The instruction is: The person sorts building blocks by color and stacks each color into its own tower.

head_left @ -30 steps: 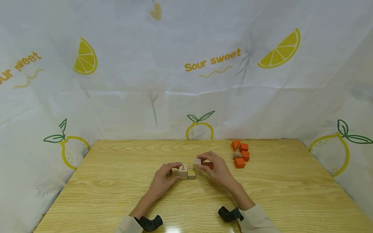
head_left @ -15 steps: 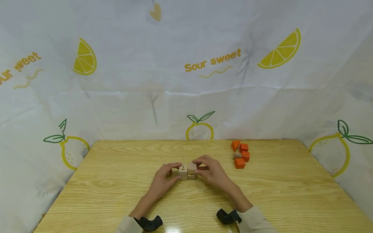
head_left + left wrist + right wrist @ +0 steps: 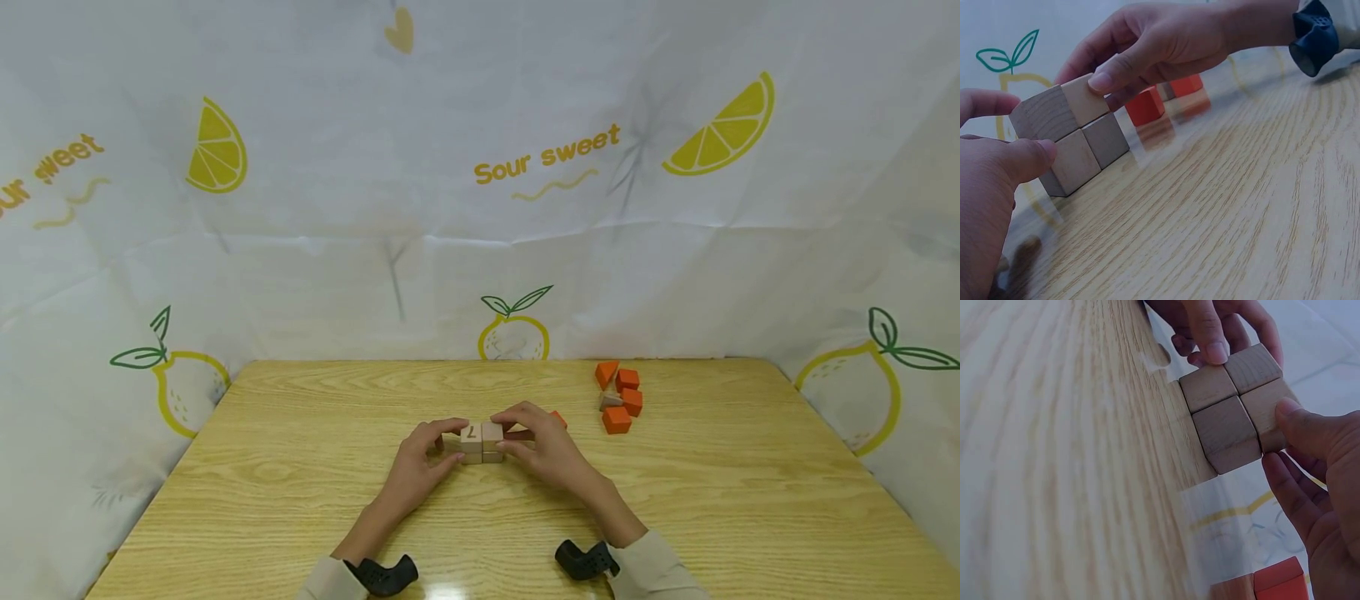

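Observation:
Plain wooden cubes stand two wide and two high on the table. The upper left cube (image 3: 471, 437) has a brown 7 on its top. My left hand (image 3: 420, 467) holds the left stack, its thumb against the lower left cube (image 3: 1075, 162) and a finger at the upper one. On the right, my right hand (image 3: 551, 450) pinches the upper right cube (image 3: 1267, 412) between thumb and fingers. That cube sits on the lower right cube (image 3: 1225, 434), flush beside its neighbour. The far faces of the cubes are hidden.
Behind my right hand a red cube (image 3: 1145, 106) is partly visible. Farther right lie several orange-red blocks (image 3: 617, 420), one of them triangular (image 3: 606, 374), around a small wooden piece (image 3: 610, 401). A printed white cloth (image 3: 337, 292) hangs behind the table (image 3: 300, 483).
My right hand has moved left and down with its cube, which now sits on the lower right cube and covers its yellow-marked top. My left hand has stayed in place.

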{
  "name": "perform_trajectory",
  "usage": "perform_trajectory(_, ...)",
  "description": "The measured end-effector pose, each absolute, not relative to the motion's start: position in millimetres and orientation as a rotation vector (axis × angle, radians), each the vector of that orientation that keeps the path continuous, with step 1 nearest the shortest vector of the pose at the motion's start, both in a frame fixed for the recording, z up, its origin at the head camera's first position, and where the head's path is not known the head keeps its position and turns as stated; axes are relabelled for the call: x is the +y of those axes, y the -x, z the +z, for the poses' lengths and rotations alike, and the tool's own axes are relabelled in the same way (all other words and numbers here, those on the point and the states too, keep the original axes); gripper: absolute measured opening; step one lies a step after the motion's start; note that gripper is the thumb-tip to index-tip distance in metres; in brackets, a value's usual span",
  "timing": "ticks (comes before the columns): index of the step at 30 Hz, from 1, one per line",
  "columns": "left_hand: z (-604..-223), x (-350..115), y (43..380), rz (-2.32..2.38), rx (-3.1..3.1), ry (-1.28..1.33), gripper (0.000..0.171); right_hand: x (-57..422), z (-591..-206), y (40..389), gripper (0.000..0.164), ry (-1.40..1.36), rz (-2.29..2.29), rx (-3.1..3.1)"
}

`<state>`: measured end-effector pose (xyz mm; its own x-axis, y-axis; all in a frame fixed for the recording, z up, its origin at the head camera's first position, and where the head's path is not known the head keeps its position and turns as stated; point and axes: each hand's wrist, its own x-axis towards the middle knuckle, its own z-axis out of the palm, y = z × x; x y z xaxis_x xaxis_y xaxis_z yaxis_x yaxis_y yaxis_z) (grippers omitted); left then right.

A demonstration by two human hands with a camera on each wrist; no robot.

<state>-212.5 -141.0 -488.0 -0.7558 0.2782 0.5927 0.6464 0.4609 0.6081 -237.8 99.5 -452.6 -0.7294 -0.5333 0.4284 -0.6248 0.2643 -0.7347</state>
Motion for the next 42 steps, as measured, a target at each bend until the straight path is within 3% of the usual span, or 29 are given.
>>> perform_trajectory(28, -489.2, -140.1, 212.2, -1.228, -2.293, 0.783, 0.052, 104.1, -448.4, 238.6, 0.043, -1.120, 1.419, -2.412)
perform_trajectory(42, -489.8, -140.2, 213.4, -1.235, -2.286, 0.791, 0.050, 111.5, -438.2, 242.1, 0.041, -1.077, 1.421, -2.347)
